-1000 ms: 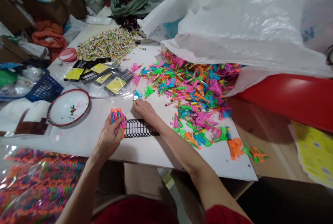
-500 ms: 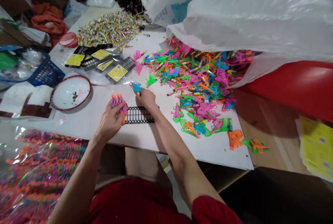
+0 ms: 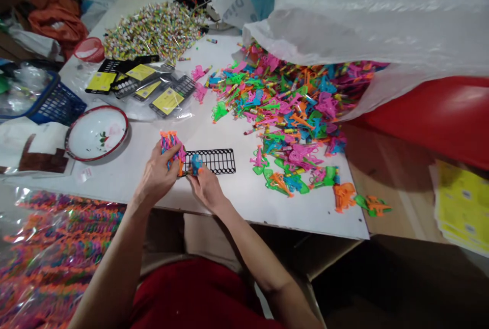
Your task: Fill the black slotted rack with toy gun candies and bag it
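Observation:
A black plastic grid rack (image 3: 225, 161) lies on the white table in front of me. Small pink, orange and blue plastic toys (image 3: 171, 148) stand packed together in its left end. My left hand (image 3: 155, 176) is closed around these toys and the rack's left end. Between the fingertips of my right hand (image 3: 209, 189) is a blue plastic toy (image 3: 196, 164), held low over the rack just right of the packed row. Whether it touches the grid is unclear. The rack's right half shows bare openings.
Loose coloured toys (image 3: 298, 130) spread out to the right beneath a white sack (image 3: 344, 28). Farther back are a pile of small multicoloured pieces (image 3: 153, 28) and bagged black racks with yellow cards (image 3: 168, 100). An enamel basin (image 3: 124, 141) and a blue basket (image 3: 61, 102) stand left.
My right hand has come down and toward me with the blue toy, from beyond the rack to over it beside the packed row. My left hand keeps its hold.

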Action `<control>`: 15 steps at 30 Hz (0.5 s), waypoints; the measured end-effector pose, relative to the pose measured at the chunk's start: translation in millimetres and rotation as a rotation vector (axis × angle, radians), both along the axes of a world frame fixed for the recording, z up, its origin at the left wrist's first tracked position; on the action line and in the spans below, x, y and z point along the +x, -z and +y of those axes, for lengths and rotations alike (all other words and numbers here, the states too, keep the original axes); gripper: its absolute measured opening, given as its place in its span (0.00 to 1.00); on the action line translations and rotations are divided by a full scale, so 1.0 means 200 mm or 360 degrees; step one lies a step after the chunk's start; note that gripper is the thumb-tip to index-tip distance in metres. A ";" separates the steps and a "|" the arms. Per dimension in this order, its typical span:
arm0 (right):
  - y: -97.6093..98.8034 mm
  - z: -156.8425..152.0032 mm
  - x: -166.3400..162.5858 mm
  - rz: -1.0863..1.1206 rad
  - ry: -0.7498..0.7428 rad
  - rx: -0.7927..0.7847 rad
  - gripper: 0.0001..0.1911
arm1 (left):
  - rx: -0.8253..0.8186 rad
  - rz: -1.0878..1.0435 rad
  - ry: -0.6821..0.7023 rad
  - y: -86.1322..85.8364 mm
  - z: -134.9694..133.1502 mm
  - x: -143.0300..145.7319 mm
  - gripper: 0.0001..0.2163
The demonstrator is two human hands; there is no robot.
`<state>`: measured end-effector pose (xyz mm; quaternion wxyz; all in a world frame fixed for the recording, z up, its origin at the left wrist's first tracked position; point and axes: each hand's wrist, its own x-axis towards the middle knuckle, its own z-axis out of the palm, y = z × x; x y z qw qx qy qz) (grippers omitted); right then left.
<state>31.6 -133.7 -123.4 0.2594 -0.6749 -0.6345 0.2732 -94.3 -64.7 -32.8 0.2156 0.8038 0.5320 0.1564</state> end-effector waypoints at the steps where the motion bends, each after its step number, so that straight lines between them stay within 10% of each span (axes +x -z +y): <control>1: -0.01 0.00 0.00 -0.0081 -0.0023 -0.0018 0.11 | -0.0002 -0.0006 -0.0005 0.00 0.00 0.00 0.23; 15: -0.09 0.04 -0.10 -0.0626 -0.0091 -0.0020 0.13 | -0.0060 -0.0025 -0.0047 -0.04 -0.01 0.02 0.25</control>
